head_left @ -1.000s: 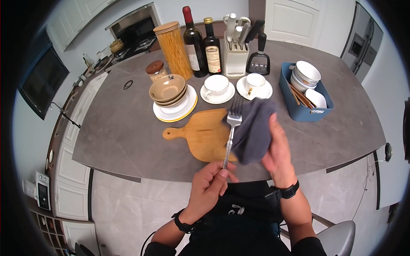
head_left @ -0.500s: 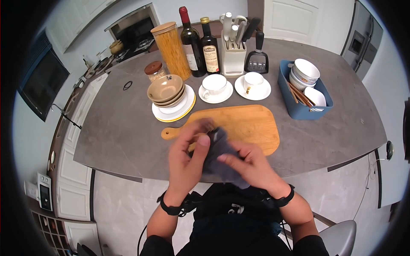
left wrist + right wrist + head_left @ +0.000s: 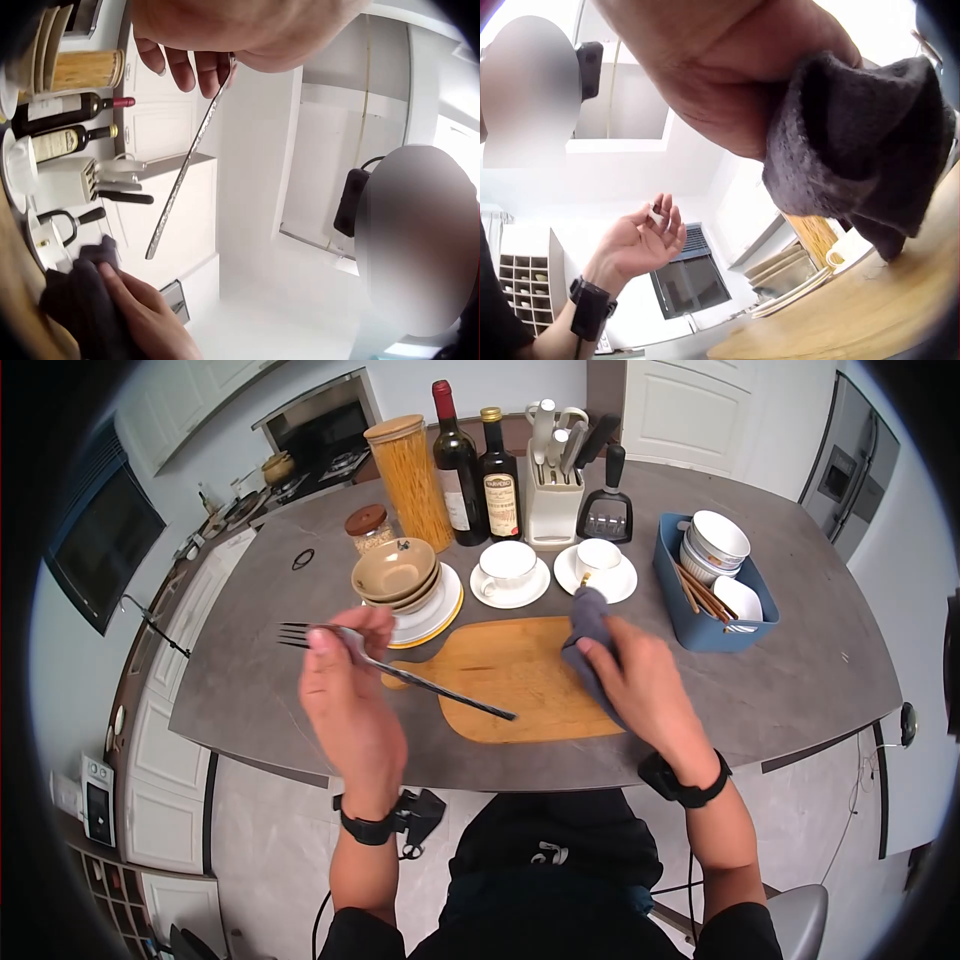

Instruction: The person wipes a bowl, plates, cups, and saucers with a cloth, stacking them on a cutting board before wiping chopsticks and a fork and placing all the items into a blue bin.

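My left hand (image 3: 352, 705) pinches a metal fork (image 3: 430, 685) near its neck, in front of the stacked bowls. Its tines point left and its patterned handle slants down to the right, over the wooden cutting board (image 3: 510, 675). In the left wrist view the fork handle (image 3: 184, 169) hangs from the fingers. My right hand (image 3: 640, 680) grips a bunched dark grey cloth (image 3: 590, 635) over the right part of the board. The right wrist view shows the cloth (image 3: 855, 142) folded under the palm, close over the wood.
Brown bowls (image 3: 395, 568) sit on plates (image 3: 450, 605) at the left. Two white cups (image 3: 507, 563) on saucers stand behind the board. Farther back are a pasta jar (image 3: 412, 485), bottles (image 3: 458, 475) and a knife block (image 3: 553, 510). A blue bin (image 3: 715, 630) holds bowls and chopsticks.
My hands were together at the cloth half a second ago. Now they are apart: the left has moved left with the fork, turned tines-left; the right has carried the cloth to the right.
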